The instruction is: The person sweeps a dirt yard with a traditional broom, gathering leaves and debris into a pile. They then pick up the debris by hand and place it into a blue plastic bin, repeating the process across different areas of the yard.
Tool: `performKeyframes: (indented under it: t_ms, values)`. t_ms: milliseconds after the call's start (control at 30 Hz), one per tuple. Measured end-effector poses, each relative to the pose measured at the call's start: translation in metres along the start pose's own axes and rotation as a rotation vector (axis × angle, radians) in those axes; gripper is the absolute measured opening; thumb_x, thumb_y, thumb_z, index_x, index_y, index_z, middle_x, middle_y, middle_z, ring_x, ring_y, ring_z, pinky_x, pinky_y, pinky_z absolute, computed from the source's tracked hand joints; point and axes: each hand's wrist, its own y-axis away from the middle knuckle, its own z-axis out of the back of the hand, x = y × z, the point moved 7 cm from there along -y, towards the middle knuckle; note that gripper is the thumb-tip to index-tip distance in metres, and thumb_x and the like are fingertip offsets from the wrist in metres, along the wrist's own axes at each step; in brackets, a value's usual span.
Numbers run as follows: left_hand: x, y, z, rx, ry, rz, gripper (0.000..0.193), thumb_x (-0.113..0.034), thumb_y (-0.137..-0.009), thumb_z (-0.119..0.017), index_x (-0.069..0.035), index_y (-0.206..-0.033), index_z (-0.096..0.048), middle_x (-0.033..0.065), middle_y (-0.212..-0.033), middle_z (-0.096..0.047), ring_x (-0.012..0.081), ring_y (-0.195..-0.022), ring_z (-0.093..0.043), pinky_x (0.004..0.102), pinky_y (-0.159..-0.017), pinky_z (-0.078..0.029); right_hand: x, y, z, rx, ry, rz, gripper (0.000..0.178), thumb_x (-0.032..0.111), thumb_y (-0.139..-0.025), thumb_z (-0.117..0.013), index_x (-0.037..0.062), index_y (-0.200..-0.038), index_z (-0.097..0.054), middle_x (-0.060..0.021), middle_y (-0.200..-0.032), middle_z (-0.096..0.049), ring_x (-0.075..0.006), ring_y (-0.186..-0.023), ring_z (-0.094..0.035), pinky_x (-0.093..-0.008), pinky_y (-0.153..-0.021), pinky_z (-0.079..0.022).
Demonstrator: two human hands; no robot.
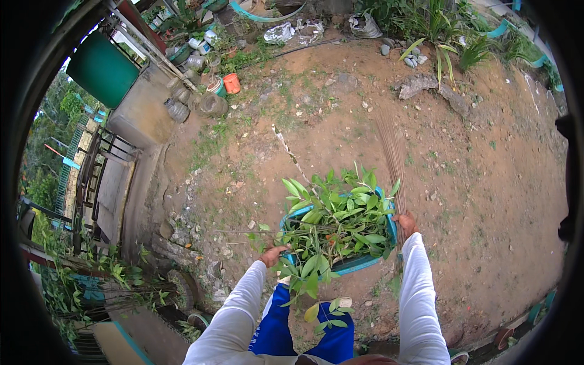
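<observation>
In front of my legs is a blue plastic tub (359,265) heaped with green leafy cuttings (340,222). Some leaves and thin stems hang over its near and left sides. My left hand (272,255) is closed at the tub's left rim, its fingertips partly hidden by leaves. At the right rim, my right hand (406,224) is closed around a stick broom (389,146), a long bundle of thin brown ribs that fans out away from me. That hand also lies against the tub's rim. A pale, mottled stick (285,145) juts from the far side of the leaves.
Bare brown soil with stones surrounds the tub. Far left stand a green tank (103,70) on a concrete block, an orange bucket (231,83) and several pots. Flat rocks (418,85) lie far right. Cut branches (121,286) are piled at the near left.
</observation>
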Motion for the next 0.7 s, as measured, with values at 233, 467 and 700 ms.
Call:
performKeyframes:
  t_ms: [233,467,700]
  values:
    - [0.014,-0.02,-0.012,-0.114,0.238,0.0,0.048,-0.037,-0.077,-0.07,-0.011,-0.116,-0.059,0.0054,-0.103,-0.065,0.0231,-0.089,-0.061,0.0426,-0.08,-0.052,-0.003,0.1,0.025,-0.123,-0.02,-0.203,0.059,0.003,-0.065,-0.069,-0.0041,-0.119,-0.047,-0.013,-0.09,-0.064,-0.0243,-0.07,-0.064,-0.0361,-0.059,-0.055]
    - [-0.066,0.019,-0.037,-0.123,-0.058,-0.087,0.041,-0.028,-0.075,-0.068,-0.008,-0.11,-0.06,0.0082,-0.103,-0.063,0.0227,-0.087,-0.062,0.0409,-0.074,-0.052,-0.015,0.206,0.076,-0.192,-0.057,-0.352,0.078,0.015,-0.062,-0.08,-0.0026,-0.128,-0.04,-0.0165,-0.118,-0.056,-0.0322,-0.115,-0.048,-0.0484,-0.097,-0.037]
    - [-0.177,0.073,-0.19,0.112,-0.309,-0.134,0.037,-0.031,-0.078,-0.066,-0.007,-0.106,-0.061,0.007,-0.097,-0.064,0.0222,-0.083,-0.061,0.0399,-0.073,-0.052,0.102,0.364,0.134,-0.138,-0.174,-0.113,0.043,0.009,-0.075,-0.073,0.0027,-0.109,-0.046,-0.0109,-0.094,-0.062,-0.0244,-0.077,-0.064,-0.0432,-0.057,-0.057]
